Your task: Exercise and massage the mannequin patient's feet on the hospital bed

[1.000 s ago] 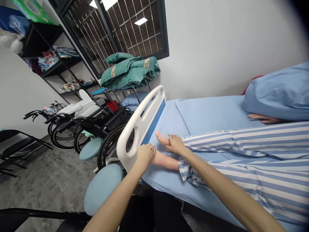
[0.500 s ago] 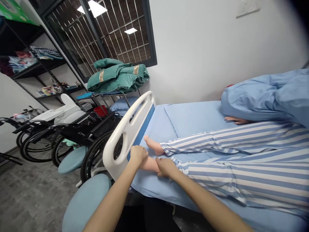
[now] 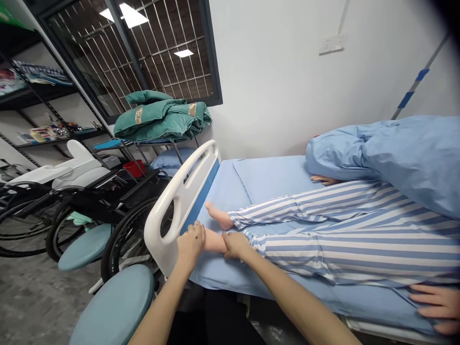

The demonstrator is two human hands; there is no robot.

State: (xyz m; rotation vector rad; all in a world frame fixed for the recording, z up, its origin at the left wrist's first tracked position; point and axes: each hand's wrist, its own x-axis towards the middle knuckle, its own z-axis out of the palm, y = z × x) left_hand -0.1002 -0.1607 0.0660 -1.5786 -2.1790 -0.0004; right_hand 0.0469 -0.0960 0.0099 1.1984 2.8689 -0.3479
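A figure in blue-and-white striped trousers [image 3: 298, 244] lies on a bed with a light blue sheet [image 3: 266, 175]. My left hand [image 3: 191, 241] is wrapped over the toe end of the near foot [image 3: 213, 241], beside the footboard. My right hand [image 3: 236, 245] grips the same leg at the ankle, just below the trouser cuff, its thumb on top. Skin of the near foot shows between my hands; its toes are hidden under my left hand. The far foot [image 3: 219, 216] rests untouched on the sheet, toes up.
The white footboard [image 3: 158, 220] stands left of my left hand. Beyond it are wheelchairs [image 3: 122, 230], round stools [image 3: 115, 306] and folded green bedding [image 3: 161, 117]. A blue quilt [image 3: 388, 153] covers the upper body; the figure's hand [image 3: 436, 304] lies at the near bed edge.
The view has turned to the right, bringing the figure's near hand into sight. My left hand has tilted upward over the toes, fingers more visible. My right hand keeps its ankle hold.
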